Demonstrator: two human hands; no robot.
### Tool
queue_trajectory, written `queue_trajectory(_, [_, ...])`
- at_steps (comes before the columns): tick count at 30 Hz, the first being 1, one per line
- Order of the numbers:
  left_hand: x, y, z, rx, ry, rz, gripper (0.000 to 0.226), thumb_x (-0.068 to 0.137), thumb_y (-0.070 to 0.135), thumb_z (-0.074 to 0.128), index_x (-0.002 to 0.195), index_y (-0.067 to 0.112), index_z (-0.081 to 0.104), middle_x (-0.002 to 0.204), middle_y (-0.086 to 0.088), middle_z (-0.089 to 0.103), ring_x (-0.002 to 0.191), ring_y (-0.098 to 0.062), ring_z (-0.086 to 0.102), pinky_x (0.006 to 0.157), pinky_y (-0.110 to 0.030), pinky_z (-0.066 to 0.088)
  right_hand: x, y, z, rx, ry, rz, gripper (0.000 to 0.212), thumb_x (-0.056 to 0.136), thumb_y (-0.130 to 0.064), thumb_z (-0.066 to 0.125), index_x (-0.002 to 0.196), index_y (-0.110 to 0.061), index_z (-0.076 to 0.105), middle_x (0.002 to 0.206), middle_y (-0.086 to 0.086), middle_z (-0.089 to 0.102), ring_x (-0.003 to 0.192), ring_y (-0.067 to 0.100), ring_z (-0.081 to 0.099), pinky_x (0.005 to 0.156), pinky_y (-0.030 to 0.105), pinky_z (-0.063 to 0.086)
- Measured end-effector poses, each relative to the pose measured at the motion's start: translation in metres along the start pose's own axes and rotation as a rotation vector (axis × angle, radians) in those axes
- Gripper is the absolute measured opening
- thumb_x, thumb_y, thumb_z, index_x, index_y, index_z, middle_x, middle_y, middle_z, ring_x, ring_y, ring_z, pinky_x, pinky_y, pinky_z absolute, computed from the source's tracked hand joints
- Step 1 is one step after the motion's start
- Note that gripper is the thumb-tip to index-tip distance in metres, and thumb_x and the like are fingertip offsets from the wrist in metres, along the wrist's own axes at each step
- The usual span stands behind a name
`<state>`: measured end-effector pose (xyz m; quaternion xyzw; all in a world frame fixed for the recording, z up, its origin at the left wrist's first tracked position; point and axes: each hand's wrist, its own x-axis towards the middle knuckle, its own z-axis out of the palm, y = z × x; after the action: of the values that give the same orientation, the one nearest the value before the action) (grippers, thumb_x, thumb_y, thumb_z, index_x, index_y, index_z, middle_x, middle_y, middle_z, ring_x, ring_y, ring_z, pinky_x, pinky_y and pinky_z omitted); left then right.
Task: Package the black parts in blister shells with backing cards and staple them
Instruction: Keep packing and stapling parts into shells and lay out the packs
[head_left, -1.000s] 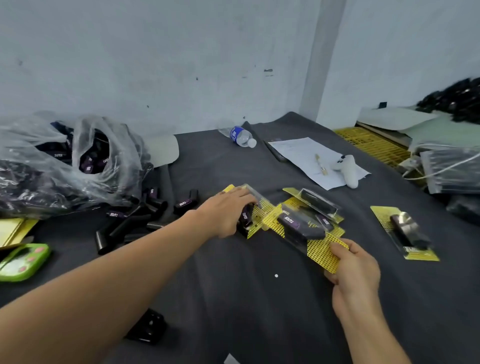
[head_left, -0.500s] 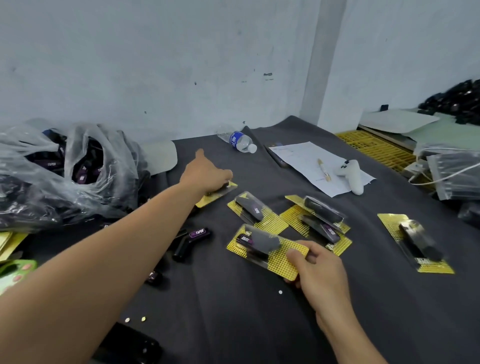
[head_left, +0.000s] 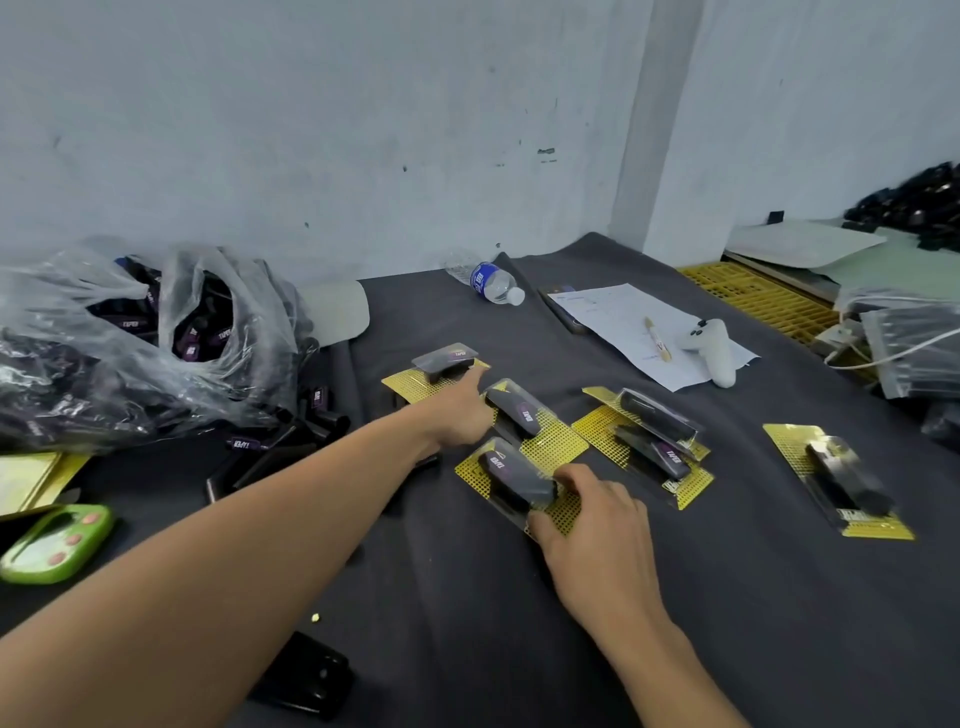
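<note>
right hand (head_left: 587, 525): nearest blister pack (head_left: 511, 480) is pinched at its near end, on the bench (head_left: 467, 639) | left hand (head_left: 462, 413): far blister pack (head_left: 441, 370) is touched, grip can't be told tbh | loose black parts (head_left: 275, 465) are spilled beside the plastic bag (head_left: 104, 374)

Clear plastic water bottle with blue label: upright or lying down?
Lying down: the clear plastic water bottle rests on its side, its white cap pointing right.

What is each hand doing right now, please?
Left hand: open, fingertip touching the far pack.
Right hand: holding the near pack.
</note>
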<state>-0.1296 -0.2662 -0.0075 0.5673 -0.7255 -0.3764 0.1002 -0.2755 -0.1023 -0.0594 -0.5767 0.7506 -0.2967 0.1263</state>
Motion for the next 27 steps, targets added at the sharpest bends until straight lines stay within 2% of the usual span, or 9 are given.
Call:
queue_trajectory(2, [0.003, 0.003, 0.005, -0.101, 0.0, -0.016, 0.078, 0.092, -0.005, 0.04, 0.164, 0.012, 0.017, 0.155, -0.012, 0.048, 0.134, -0.028, 0.051, 0.109, -0.038, 0.047, 0.0, -0.001, 0.002, 0.009, 0.018, -0.023, 0.047, 0.091, -0.044, 0.073, 0.133, -0.039, 0.051, 0.112, -0.012, 0.051, 0.102, 0.009, 0.035, 0.087, 0.028, 0.038])
queue_trajectory(4, [0.007, 0.004, 0.006, -0.124, -0.013, -0.005, 0.057, 0.093, -0.01, 0.044, 0.149, 0.002, 0.048, 0.144, -0.013, 0.059, 0.128, -0.024, 0.058, 0.107, -0.036, 0.049, 0.0, -0.002, 0.002, 0.048, 0.069, -0.063, 0.051, 0.091, -0.036, 0.075, 0.137, -0.036, 0.053, 0.115, -0.014, 0.051, 0.103, 0.005, 0.033, 0.09, 0.027, 0.035])
queue_trajectory(7, [0.008, -0.001, 0.006, -0.195, 0.057, -0.022, 0.031, 0.089, -0.014, 0.056, 0.105, 0.001, 0.078, 0.1, -0.01, 0.08, 0.085, -0.008, 0.074, 0.077, -0.02, 0.059, 0.003, -0.001, 0.003, 0.04, 0.096, -0.092, 0.051, 0.093, -0.032, 0.074, 0.139, -0.035, 0.053, 0.12, -0.015, 0.055, 0.107, 0.005, 0.038, 0.096, 0.028, 0.038])
queue_trajectory(9, [0.002, -0.003, 0.003, -0.207, 0.125, -0.051, 0.034, 0.092, -0.011, 0.05, 0.099, 0.008, 0.078, 0.09, 0.0, 0.081, 0.082, -0.007, 0.071, 0.062, -0.011, 0.053, 0.004, -0.002, 0.003, 0.027, 0.078, -0.08, 0.05, 0.096, -0.035, 0.07, 0.142, -0.035, 0.051, 0.125, -0.011, 0.058, 0.114, 0.01, 0.045, 0.099, 0.031, 0.042])
queue_trajectory(11, [-0.004, -0.004, -0.001, -0.16, 0.19, -0.059, 0.038, 0.093, -0.007, 0.043, 0.104, 0.014, 0.073, 0.105, 0.004, 0.074, 0.099, -0.014, 0.063, 0.068, -0.012, 0.049, 0.004, -0.002, 0.003, 0.001, 0.094, -0.065, 0.048, 0.096, -0.038, 0.068, 0.142, -0.035, 0.052, 0.124, -0.01, 0.061, 0.113, 0.011, 0.048, 0.097, 0.032, 0.042])
queue_trajectory(13, [-0.007, -0.006, -0.004, -0.165, 0.205, -0.068, 0.039, 0.088, -0.005, 0.044, 0.104, 0.02, 0.068, 0.109, -0.003, 0.07, 0.104, -0.023, 0.06, 0.078, -0.025, 0.048, 0.003, -0.005, 0.004, -0.094, 0.139, -0.034, 0.048, 0.092, -0.042, 0.072, 0.137, -0.035, 0.056, 0.119, -0.007, 0.066, 0.113, 0.016, 0.054, 0.097, 0.036, 0.042])
queue_trajectory(16, [-0.015, -0.01, -0.008, -0.199, 0.152, -0.081, 0.048, 0.084, -0.001, 0.054, 0.125, 0.019, 0.067, 0.116, -0.003, 0.068, 0.109, -0.024, 0.064, 0.086, -0.032, 0.053, 0.001, -0.006, 0.009, -0.145, 0.251, -0.003, 0.054, 0.079, -0.042, 0.086, 0.127, -0.03, 0.065, 0.112, 0.001, 0.068, 0.11, 0.024, 0.057, 0.092, 0.042, 0.046])
queue_trajectory(22, [-0.041, -0.01, -0.015, -0.151, 0.134, 0.015, 0.05, 0.081, 0.004, 0.062, 0.127, 0.021, 0.066, 0.102, 0.005, 0.069, 0.093, -0.014, 0.067, 0.085, -0.032, 0.057, 0.018, 0.005, 0.007, -0.057, 0.158, -0.055, 0.073, 0.093, -0.053, 0.065, 0.154, -0.029, 0.033, 0.167, 0.0, 0.029, 0.156, 0.024, 0.017, 0.124, 0.047, 0.023])
queue_trajectory(27, [-0.07, -0.016, -0.027, 0.01, 0.114, 0.046, 0.047, 0.085, 0.007, 0.065, 0.129, 0.024, 0.066, 0.1, 0.016, 0.064, 0.09, -0.005, 0.063, 0.07, -0.017, 0.047, 0.017, 0.003, 0.011, -0.114, 0.043, -0.166, 0.056, 0.096, -0.056, 0.054, 0.143, -0.026, 0.052, 0.149, -0.008, 0.049, 0.143, 0.016, 0.033, 0.121, 0.039, 0.027])
